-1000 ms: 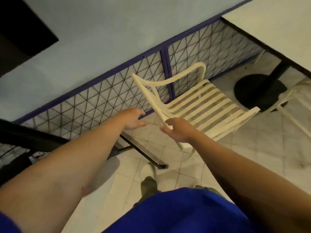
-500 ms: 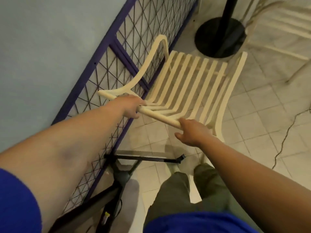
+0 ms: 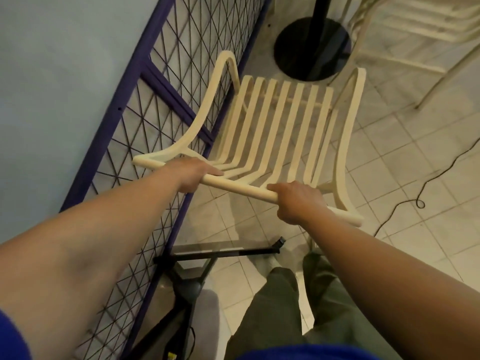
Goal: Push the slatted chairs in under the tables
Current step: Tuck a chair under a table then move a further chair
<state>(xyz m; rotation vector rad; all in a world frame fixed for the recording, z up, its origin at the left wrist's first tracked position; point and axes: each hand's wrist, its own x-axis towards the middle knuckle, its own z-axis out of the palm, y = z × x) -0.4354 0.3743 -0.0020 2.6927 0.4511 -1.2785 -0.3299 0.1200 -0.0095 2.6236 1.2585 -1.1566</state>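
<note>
Chair (image 3: 280, 126), cream with a slatted seat and back, stands on the tiled floor (image 3: 415, 165) and is seen from above and behind. Both of a person's bare hands hold its top rail. The left hand (image 3: 191, 172) has its fingers (image 3: 211, 170) closed over the rail near the left end. The right hand (image 3: 297, 201) has its fingers curled tightly around the rail toward the right end. Two curved armrests run forward from the rail on either side of the seat.

Just beyond the front of the seat sits the round black base (image 3: 311, 48) of a bench, with its black post rising out of view. The bench top itself is not in view. The chair's left side is close beside a purple-framed wire fence (image 3: 161, 105) that runs along a pale blue wall (image 3: 52, 74). A second cream chair (image 3: 428, 27) stands at the upper right. A thin black cable (image 3: 405, 201) trails over the floor to the right. Below the hands, a black tripod (image 3: 207, 255) rests near the person's legs in grey-green trousers (image 3: 272, 307).
</note>
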